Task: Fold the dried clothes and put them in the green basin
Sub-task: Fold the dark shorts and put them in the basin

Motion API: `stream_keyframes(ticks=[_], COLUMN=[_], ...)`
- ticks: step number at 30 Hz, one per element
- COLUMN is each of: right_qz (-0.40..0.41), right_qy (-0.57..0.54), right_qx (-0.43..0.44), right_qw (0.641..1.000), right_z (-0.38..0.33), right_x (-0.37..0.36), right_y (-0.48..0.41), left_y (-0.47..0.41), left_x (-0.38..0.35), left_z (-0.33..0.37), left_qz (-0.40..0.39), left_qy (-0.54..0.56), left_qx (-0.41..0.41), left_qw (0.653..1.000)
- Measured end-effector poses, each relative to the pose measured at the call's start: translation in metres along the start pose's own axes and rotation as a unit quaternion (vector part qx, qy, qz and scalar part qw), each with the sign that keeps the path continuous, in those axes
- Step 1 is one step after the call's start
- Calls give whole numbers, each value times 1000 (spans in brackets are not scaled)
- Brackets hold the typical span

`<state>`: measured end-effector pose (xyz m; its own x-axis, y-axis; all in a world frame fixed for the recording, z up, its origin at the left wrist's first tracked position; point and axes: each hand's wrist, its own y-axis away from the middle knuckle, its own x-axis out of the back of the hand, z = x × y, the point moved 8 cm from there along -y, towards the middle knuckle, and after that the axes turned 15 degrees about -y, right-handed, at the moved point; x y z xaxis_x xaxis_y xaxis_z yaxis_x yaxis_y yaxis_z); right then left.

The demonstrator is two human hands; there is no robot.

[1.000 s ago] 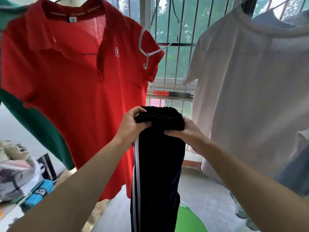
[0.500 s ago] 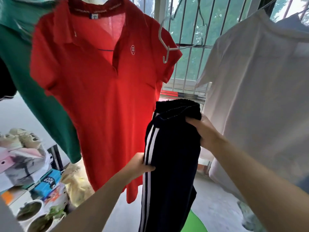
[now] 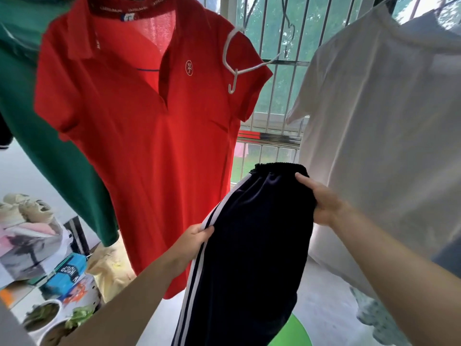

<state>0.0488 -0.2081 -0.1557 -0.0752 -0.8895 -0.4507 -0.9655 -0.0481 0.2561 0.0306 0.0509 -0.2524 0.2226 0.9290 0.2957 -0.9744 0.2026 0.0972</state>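
Dark navy track pants (image 3: 252, 245) with white side stripes hang in front of me, folded lengthwise. My right hand (image 3: 320, 198) grips the elastic waistband at its right end. Lower down, my left hand (image 3: 193, 242) pinches the striped left edge about mid-thigh. Part of the green basin (image 3: 294, 332) shows on the floor under the pants, mostly hidden by them.
A red polo shirt (image 3: 149, 126) hangs at the left, a green garment (image 3: 50, 158) behind it. A white T-shirt (image 3: 379, 116) hangs at the right. An empty white hanger (image 3: 237, 63) dangles before the window bars. Boxes, shoes and plant pots (image 3: 42, 318) crowd the lower left.
My left hand has let go of the waistband and slid down the striped edge of the pants. The waistband, held by my right hand, has shifted right and lower in view.
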Motion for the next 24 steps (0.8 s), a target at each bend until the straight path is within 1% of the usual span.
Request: stream_keyframes(ticks=[2,3,4,6,7,8,10,13,14,15,17,18,20,21,22,24], right_qz=[-48,-59,-54,-18,-12,-27,-62,-80,-91,-95,-100,-118,-172,-186,-180,-139], right_qy=[-39,-41,-31,-12,-13,-24,-64,-150,-161,-147,-63,-13,67,90,98,102], right_qx=[-31,-58,-87,-140,-161,-176,-176,-146,-148,-157,-182,-212,-273,-282,-281,-256], right_qw=[998,996,994,990,987,984,980,975,972,972,976,970,944,937,938,951], right_z=[17,31,48,85,101,113,128,140,148,160,181,193,208,210,208,195], right_x=[-2,-1,4,20,23,21,10,2,-1,0,7,7,1,1,2,3], right_y=[5,6,6,1,1,-1,1,3,4,6,7,9,16,15,11,3], left_y=[0,0,1,1,2,3,3,5,6,7,11,13,14,14,13,13], left_x=[0,0,-2,-5,-6,-5,-2,3,4,5,8,11,19,25,30,36], left_z=[4,8,13,22,26,28,27,27,27,27,27,26,20,15,8,-8], left_qz=[3,0,-3,-10,-6,4,23,32,34,37,44,52,73,86,102,124], left_qy=[60,98,131,167,175,185,215,262,272,279,285,289,291,281,267,235], left_qx=[8,9,7,4,8,16,27,27,27,26,25,27,38,50,70,124], left_qw=[998,995,991,986,985,983,976,964,961,959,957,955,953,955,956,956])
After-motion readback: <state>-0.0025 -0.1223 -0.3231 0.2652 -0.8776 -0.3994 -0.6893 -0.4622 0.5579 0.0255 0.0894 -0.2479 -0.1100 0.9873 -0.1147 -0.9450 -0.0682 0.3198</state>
